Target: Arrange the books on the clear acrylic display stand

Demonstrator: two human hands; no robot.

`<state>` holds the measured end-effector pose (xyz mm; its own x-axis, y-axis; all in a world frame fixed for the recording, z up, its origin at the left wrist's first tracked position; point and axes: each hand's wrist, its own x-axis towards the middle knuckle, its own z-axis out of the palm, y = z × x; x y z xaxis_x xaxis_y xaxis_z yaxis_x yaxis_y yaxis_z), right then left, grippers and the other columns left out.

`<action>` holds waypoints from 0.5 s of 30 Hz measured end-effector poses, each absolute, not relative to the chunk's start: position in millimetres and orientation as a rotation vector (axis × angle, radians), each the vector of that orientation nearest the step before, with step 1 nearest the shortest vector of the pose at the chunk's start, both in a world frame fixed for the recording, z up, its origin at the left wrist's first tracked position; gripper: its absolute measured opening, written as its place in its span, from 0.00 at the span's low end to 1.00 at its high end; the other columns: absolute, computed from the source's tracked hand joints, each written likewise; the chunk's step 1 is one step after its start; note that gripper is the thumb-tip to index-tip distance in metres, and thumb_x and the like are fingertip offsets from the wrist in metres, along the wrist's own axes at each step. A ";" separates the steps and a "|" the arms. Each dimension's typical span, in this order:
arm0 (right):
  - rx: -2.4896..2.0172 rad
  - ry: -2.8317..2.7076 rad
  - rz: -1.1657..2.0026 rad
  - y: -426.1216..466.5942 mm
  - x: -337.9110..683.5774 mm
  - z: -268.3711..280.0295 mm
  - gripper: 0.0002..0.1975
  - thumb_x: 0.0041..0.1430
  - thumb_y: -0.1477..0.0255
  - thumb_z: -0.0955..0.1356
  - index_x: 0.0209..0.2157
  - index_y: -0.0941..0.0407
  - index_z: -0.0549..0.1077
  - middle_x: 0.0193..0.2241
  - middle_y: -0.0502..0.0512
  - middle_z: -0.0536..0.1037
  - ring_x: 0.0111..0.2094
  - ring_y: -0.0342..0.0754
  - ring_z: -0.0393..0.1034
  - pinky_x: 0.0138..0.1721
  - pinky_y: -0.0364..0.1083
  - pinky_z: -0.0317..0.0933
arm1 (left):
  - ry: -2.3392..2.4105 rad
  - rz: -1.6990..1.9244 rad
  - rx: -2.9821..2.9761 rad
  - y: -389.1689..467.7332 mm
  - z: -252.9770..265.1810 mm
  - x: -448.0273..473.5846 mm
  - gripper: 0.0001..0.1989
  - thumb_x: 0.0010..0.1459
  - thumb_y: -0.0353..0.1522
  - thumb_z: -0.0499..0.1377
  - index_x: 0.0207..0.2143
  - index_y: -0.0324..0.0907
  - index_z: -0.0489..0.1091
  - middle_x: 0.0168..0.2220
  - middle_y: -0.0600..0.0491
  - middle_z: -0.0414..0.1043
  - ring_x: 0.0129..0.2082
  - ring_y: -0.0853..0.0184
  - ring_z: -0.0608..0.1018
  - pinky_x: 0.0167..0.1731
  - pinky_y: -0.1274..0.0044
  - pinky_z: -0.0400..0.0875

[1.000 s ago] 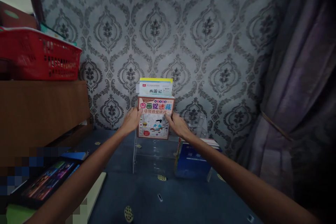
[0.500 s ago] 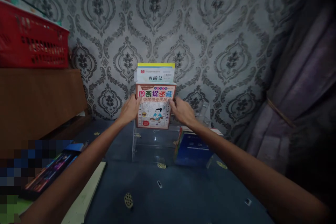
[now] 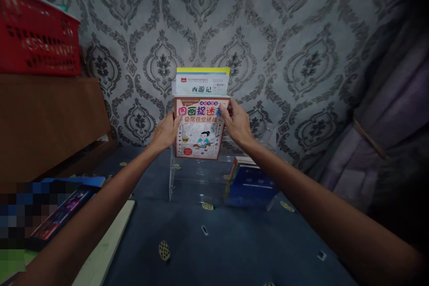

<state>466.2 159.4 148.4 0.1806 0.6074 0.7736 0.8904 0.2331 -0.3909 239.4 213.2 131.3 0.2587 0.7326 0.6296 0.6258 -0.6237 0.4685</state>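
Note:
An orange-bordered picture book (image 3: pixel 200 136) stands upright, facing me, at a clear tiered stand (image 3: pixel 187 192). My left hand (image 3: pixel 166 130) is closed on its left edge, thumb in front. On its upper right edge my right hand (image 3: pixel 237 120) is closed, thumb over the cover and fingers behind. Just behind and higher rises a white book with a yellow top strip (image 3: pixel 201 81). A dark blue book (image 3: pixel 251 187) leans on the stand's lower right, partly covered by my right forearm. How far the picture book sits in its tier is hard to tell.
At the left a red basket (image 3: pixel 40 38) sits on a brown wooden box (image 3: pixel 47 125). Books and a pale green board (image 3: pixel 110 237) lie on the dark blue tabletop (image 3: pixel 187 259). A patterned wall (image 3: pixel 201 18) rises behind; a purple curtain (image 3: pixel 378 116) hangs right.
The view has shifted slightly and come a little closer. My right hand sits higher on the picture book's edge than before. Both hands still hold the book.

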 end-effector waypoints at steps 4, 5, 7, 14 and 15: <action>-1.584 -1.534 -0.383 146.0 465.6 137.2 0.21 0.67 0.59 0.59 0.55 0.57 0.64 0.46 0.65 0.75 0.47 0.57 0.70 0.48 0.54 0.63 | 1.261 1.328 2.395 216.1 129.9 238.6 0.17 0.69 0.42 0.44 0.43 0.41 0.66 0.45 0.41 0.75 0.49 0.52 0.76 0.50 0.64 0.69; -1.636 -1.526 -0.370 142.6 465.5 133.4 0.23 0.66 0.59 0.61 0.56 0.59 0.64 0.45 0.66 0.75 0.46 0.58 0.70 0.48 0.54 0.63 | 1.255 1.333 2.401 217.0 129.5 238.4 0.17 0.69 0.42 0.44 0.43 0.41 0.66 0.45 0.41 0.75 0.49 0.52 0.76 0.50 0.64 0.69; -1.778 -1.537 -0.307 137.4 466.0 126.3 0.24 0.64 0.58 0.64 0.55 0.60 0.65 0.43 0.65 0.78 0.43 0.58 0.72 0.44 0.52 0.64 | 1.248 1.338 2.417 218.7 129.0 238.0 0.17 0.69 0.41 0.44 0.43 0.41 0.66 0.45 0.41 0.75 0.49 0.52 0.76 0.50 0.64 0.69; -2.161 -1.851 0.000 135.7 470.1 124.5 0.11 0.61 0.63 0.69 0.39 0.55 0.77 0.35 0.57 0.82 0.38 0.53 0.76 0.33 0.44 0.60 | 1.228 1.321 2.461 221.5 129.9 236.4 0.16 0.69 0.40 0.43 0.42 0.40 0.65 0.43 0.41 0.76 0.47 0.54 0.77 0.48 0.65 0.70; -2.188 -1.849 -0.002 136.3 469.8 126.5 0.11 0.61 0.62 0.69 0.39 0.55 0.77 0.33 0.57 0.82 0.38 0.53 0.77 0.32 0.44 0.60 | 1.229 1.316 2.463 221.7 129.9 236.2 0.16 0.69 0.40 0.44 0.41 0.40 0.65 0.43 0.40 0.76 0.47 0.53 0.77 0.48 0.65 0.70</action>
<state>469.8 136.3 126.5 0.1830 0.9670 0.1775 0.9673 -0.1449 -0.2080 236.2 221.7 129.9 0.3049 0.6881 0.6584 0.6098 -0.6721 0.4201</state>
